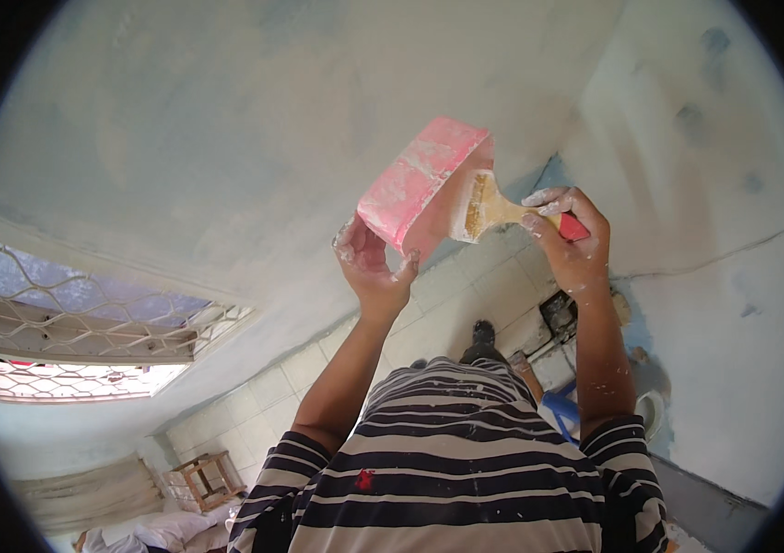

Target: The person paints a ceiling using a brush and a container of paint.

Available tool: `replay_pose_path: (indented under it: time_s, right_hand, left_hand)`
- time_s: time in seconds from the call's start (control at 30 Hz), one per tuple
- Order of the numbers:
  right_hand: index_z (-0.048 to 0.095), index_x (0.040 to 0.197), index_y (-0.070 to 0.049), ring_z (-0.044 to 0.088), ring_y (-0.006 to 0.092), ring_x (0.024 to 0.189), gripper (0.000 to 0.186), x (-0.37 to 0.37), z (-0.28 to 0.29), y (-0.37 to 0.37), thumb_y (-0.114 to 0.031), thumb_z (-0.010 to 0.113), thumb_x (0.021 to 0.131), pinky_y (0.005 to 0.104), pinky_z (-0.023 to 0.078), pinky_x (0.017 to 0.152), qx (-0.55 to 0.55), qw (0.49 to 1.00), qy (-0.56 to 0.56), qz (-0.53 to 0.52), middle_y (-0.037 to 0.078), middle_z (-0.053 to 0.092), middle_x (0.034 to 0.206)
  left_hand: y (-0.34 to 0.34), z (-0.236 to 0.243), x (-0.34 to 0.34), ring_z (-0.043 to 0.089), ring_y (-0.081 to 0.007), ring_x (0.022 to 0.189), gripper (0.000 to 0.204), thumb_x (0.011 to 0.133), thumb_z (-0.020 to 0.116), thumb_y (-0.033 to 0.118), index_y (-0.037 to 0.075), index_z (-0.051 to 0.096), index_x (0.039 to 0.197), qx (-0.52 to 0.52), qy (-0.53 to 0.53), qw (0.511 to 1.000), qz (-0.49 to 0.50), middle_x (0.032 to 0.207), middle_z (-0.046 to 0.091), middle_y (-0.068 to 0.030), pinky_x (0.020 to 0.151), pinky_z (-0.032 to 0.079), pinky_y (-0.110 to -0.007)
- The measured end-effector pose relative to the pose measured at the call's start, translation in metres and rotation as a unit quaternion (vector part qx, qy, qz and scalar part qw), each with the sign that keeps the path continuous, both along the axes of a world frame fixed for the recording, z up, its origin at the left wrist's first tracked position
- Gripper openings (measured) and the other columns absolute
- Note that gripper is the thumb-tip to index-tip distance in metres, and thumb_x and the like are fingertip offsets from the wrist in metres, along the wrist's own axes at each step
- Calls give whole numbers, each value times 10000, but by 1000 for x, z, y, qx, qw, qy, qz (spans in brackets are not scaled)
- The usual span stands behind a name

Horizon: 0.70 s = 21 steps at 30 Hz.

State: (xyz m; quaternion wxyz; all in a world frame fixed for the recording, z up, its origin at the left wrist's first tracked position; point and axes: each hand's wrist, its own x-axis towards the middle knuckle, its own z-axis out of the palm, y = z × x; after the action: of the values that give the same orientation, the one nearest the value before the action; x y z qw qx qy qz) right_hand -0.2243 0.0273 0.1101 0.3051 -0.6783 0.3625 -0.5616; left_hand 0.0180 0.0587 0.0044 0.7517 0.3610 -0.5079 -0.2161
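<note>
A pink rectangular tub, smeared with white, is tilted in front of me, its opening turned to the right. My left hand grips its lower left end, the thumb at the near rim and white splashes on the fingers. In my right hand is a wide paintbrush with a pale wooden handle and a red end. Its white-coated bristles point left, at the tub's open side. Whether they touch the inside, I cannot tell. White material also coats my right fingers.
A patchy pale wall stands ahead, meeting another wall at right. At left is a window with a metal grille. A wooden stool and white sacks lie lower left. Blue and dark objects sit on the tiled floor.
</note>
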Motion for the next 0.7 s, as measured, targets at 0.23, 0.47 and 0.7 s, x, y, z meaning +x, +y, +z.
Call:
replay_pose_path:
  time_s: [0.23,0.47,0.7]
  right_hand:
    - [533,815,6,640,137,828,168,-47,12,-36,75,686,810,264,540,711,88,990,-96,45,122,673,942]
    - [529,818,-1,614,134,868,173,-73,-5,-77,95,673,827,266,531,754,102,988,-98,-54,98,619,910]
    - [622,904,23,641,174,729,142,-80,-82,-101,28,700,786,294,510,702,20,995,-12,-101,121,667,876]
  left_hand:
    - [-50,28,-51,462,-304,1306,863,728,811,37,27,268,1398,-46,6,998,-46,1375,433,-190,1087,394,-449]
    - [-70,-3,-101,467,-280,1298,881,743,820,61,91,246,1411,27,39,999,-20,1359,465,-182,1075,397,-428]
    - [-80,-29,-143,473,-282,1289,892,745,777,-15,89,192,1409,140,82,987,6,1355,461,-192,1082,396,-429]
